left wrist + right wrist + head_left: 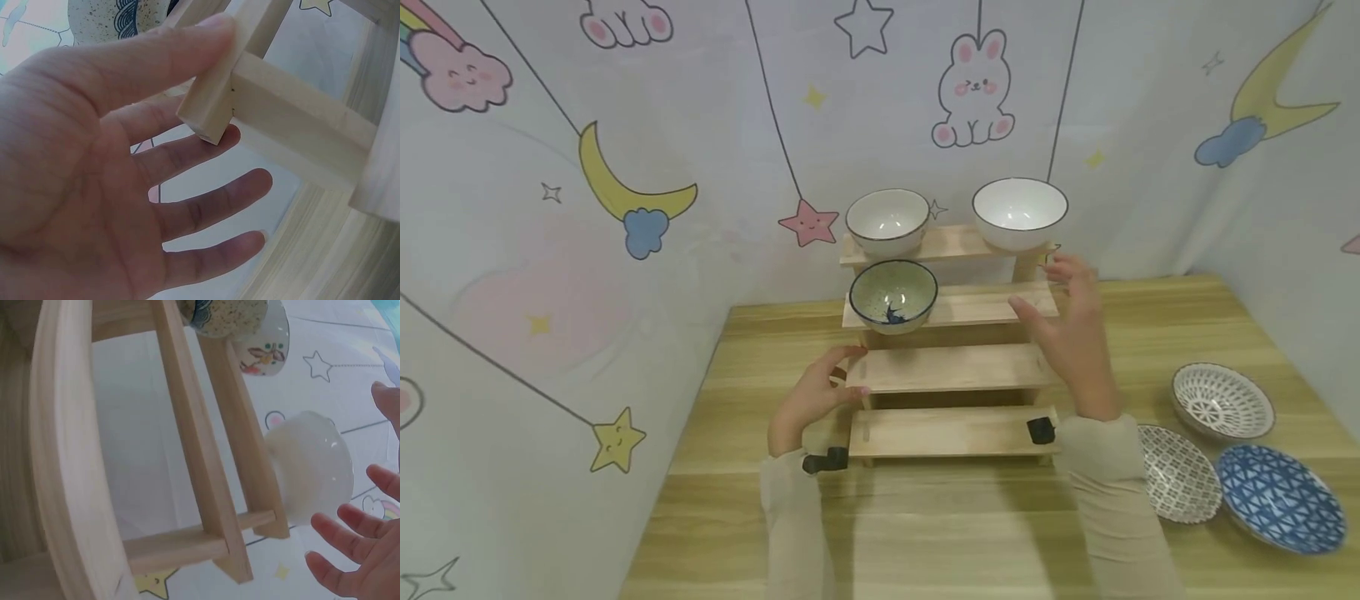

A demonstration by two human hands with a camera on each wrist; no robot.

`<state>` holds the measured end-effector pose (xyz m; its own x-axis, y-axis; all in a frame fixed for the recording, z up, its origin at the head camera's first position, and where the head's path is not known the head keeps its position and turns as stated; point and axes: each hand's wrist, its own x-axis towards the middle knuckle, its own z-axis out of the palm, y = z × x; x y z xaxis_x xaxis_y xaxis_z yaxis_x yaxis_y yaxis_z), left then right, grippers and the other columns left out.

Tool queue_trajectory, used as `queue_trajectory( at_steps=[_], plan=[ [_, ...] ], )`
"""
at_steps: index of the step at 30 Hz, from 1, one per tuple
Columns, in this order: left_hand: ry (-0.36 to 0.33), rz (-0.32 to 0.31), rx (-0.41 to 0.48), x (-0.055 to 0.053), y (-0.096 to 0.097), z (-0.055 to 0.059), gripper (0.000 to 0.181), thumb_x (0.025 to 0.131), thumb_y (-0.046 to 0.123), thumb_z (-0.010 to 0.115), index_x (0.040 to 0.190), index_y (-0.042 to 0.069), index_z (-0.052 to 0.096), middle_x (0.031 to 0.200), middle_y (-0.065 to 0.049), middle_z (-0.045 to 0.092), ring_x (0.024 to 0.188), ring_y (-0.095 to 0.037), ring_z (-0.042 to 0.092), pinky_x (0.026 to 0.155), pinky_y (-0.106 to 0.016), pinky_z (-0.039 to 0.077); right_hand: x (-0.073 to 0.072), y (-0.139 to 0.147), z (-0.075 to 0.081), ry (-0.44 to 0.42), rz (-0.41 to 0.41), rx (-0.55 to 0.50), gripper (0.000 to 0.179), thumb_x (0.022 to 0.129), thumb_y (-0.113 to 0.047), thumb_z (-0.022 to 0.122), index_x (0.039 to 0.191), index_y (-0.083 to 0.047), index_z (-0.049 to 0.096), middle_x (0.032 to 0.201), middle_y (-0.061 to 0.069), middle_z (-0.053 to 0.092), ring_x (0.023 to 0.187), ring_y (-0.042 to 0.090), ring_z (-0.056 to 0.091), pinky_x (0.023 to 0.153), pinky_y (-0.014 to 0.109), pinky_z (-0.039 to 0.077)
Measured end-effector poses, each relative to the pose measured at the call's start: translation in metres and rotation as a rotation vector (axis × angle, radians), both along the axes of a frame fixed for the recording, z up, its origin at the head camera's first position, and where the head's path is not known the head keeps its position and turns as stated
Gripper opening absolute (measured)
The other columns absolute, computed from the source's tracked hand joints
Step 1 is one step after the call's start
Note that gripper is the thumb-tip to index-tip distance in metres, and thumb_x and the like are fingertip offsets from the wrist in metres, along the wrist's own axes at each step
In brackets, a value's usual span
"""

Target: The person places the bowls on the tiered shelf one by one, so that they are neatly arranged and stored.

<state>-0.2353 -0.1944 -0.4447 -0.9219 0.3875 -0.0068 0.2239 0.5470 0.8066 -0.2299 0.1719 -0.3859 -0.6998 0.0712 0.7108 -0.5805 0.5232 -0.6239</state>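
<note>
The wooden stepped rack (951,367) stands on your table (925,533), up against the patterned backdrop (550,250). On its top step sit a white bowl (1020,213) at the right and a second white bowl (887,220) at the left; the speckled bowl (892,294) sits one step lower, on the left. Three patterned dishes (1225,454) lie on the table well right of the rack. Your right hand (1071,333) hovers with fingers spread and relaxed just below the right white bowl, holding nothing. Your left hand (812,396) has straight fingers resting against the left end of the third step.
</note>
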Motion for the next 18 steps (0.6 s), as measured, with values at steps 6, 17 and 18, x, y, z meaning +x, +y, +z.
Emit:
queue_trajectory(
  at_steps=[6,17,18],
  plan=[
    [0.004,0.0,0.013,0.002,-0.001,-0.001,0.064,0.091,0.02,0.077,0.147,0.008,0.05,0.151,-0.012,0.047,0.114,-0.039,0.055,0.093,-0.053,0.049,0.004,0.014,-0.006,-0.055,-0.044,0.03,0.055,0.082,-0.002,0.081,0.125,0.016,0.051,0.139,0.03,0.046,0.126,0.044,0.045,0.11,0.053,0.035],
    [0.021,0.0,0.048,0.002,-0.002,-0.002,0.063,0.09,0.017,0.078,0.146,0.006,0.051,0.149,-0.012,0.05,0.112,-0.039,0.055,0.094,-0.053,0.048,0.011,0.037,-0.01,-0.09,-0.104,0.031,0.052,0.084,-0.001,0.078,0.123,0.017,0.05,0.137,0.032,0.045,0.122,0.047,0.046,0.108,0.056,0.036],
    [0.02,0.002,0.047,0.001,-0.001,-0.002,0.063,0.09,0.017,0.078,0.146,0.007,0.051,0.149,-0.012,0.05,0.112,-0.039,0.055,0.094,-0.053,0.048,0.012,0.038,-0.01,-0.096,-0.109,0.028,0.052,0.084,-0.001,0.078,0.124,0.017,0.05,0.137,0.032,0.045,0.122,0.046,0.046,0.108,0.055,0.036]
  ],
)
